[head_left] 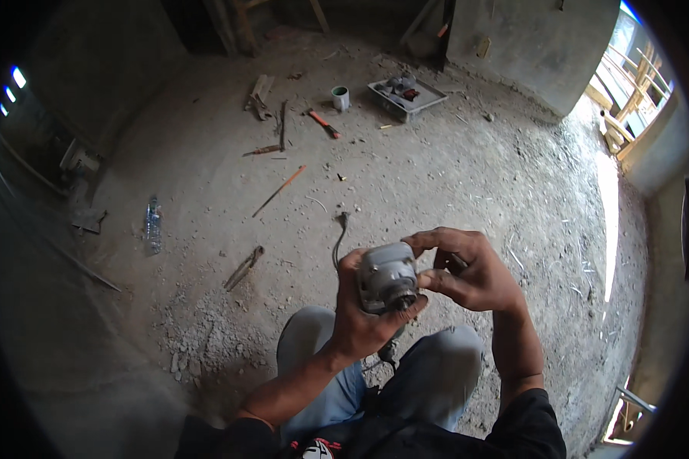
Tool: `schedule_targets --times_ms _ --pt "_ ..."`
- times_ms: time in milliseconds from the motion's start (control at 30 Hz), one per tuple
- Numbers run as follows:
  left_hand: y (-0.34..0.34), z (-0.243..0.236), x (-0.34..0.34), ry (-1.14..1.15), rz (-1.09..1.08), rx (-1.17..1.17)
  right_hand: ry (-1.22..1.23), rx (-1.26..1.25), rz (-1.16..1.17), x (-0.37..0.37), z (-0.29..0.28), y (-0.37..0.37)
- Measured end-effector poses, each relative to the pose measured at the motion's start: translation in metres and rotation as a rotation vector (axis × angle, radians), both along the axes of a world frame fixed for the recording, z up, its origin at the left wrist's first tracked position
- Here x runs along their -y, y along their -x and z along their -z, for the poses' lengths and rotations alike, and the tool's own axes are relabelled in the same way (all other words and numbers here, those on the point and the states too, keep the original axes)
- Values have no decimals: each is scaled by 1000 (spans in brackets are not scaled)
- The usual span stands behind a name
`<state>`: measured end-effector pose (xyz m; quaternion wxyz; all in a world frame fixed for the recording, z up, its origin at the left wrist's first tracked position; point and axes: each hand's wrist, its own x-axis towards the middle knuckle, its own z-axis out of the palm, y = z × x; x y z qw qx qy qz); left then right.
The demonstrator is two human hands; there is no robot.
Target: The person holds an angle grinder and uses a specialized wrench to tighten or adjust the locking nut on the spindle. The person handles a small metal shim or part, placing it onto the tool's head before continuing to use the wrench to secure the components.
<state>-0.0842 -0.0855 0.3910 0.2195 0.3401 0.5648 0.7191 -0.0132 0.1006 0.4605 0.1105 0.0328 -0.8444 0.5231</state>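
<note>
In my left hand is a grey metal power-tool head, apparently an angle grinder, with a spindle facing down toward me. My fingers and thumb wrap round its side and lower end. My right hand is at the head's right side, index finger and thumb touching it, the other fingers curled around something small and dark that I cannot make out. Part of a dark cord shows below the tool between my knees, and a plug lies on the floor beyond.
On the dusty concrete floor lie pliers, an orange rod, a red-handled tool, a plastic bottle, a mug and a tray of parts. Rubble lies by my left knee; walls surround the space.
</note>
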Motion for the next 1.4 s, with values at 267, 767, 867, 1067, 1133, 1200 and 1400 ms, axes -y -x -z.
schedule_targets --times_ms 267,767,867,1067,1133,1200,1400 --pt "-24 11 14 99 -172 97 560 209 85 27 58 -12" --pt "-35 19 -6 175 -189 144 596 65 229 43 78 -49" --pt "-46 16 3 176 -217 181 530 192 295 48 69 -47" --pt "-40 -2 17 407 -158 -184 885 174 161 20 95 -40" --pt "-35 -2 23 368 -121 -86 943 145 -1 13 100 -41" --pt "-26 -2 34 305 -86 -121 945 141 -56 21 96 -39" --pt "38 28 45 241 188 343 968 136 0 31 100 -25"
